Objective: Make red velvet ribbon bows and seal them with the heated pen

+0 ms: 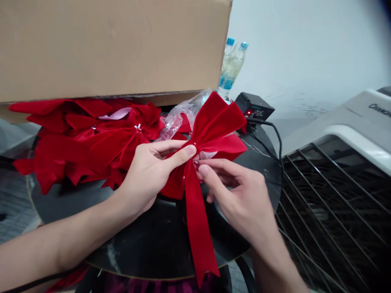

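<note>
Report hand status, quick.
Left hand: thumb pressing the knot of a red velvet bow. Right hand: fingertips pinching the bow's centre. Bow held over a round black tabletop. More red velvet bows beside the left hand, not blocking.

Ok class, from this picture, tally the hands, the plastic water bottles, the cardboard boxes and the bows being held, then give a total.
Hands: 2 (left hand, right hand)
Plastic water bottles: 2
Cardboard box: 1
Red velvet bow held: 1
Total: 6
</note>
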A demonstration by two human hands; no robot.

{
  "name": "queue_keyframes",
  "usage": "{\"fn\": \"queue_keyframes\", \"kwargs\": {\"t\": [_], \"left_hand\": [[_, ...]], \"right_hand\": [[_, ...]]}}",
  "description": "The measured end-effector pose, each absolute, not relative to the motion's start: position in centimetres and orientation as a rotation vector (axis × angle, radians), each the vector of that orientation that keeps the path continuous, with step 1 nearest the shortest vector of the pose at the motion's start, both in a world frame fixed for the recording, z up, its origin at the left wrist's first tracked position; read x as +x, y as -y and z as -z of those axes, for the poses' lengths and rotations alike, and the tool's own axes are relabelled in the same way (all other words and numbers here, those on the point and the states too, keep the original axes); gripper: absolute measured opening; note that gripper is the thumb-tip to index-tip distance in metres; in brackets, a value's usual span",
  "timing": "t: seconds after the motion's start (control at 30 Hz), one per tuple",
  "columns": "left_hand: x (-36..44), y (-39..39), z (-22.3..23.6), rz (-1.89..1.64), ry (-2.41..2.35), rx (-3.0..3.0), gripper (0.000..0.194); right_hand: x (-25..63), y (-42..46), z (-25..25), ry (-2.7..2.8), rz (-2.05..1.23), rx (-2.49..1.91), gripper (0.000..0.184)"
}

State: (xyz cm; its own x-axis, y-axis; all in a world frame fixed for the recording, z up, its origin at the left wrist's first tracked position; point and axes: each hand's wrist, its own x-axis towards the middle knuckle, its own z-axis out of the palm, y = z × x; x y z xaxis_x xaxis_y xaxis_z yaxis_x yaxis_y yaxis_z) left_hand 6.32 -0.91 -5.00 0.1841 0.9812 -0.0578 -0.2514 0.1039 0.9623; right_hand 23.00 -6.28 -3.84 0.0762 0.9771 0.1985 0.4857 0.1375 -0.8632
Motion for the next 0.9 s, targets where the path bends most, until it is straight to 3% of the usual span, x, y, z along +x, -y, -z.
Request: {"fn": "queue_keyframes", "kwargs": {"t": [0.17, 0.37, 0.73, 0.9], "left_hand": [[6.4, 1.4, 5.8, -1.195, -0.897, 1.204, 0.020], [6.2, 1.5, 6.2, -1.162, -0.871, 1.278, 0.029], [6.0, 1.0, 5.0, -1.037, -0.806, 1.396, 0.037], [5.9, 0.9, 4.7, -0.986, -0.773, 1.357, 0.023]], "right_hand": [[21.3, 5.9, 5.7, 1.348, -0.550, -1.435, 0.029], [21.6, 6.0, 6.2, 1.184, -0.715, -1.337, 0.022], [21.9, 5.7, 6.2, 1.116, -0.810, -1.203, 0.027], [22.7, 5.7, 5.9, 1.083, -0.973, -1.142, 0.023]]}}
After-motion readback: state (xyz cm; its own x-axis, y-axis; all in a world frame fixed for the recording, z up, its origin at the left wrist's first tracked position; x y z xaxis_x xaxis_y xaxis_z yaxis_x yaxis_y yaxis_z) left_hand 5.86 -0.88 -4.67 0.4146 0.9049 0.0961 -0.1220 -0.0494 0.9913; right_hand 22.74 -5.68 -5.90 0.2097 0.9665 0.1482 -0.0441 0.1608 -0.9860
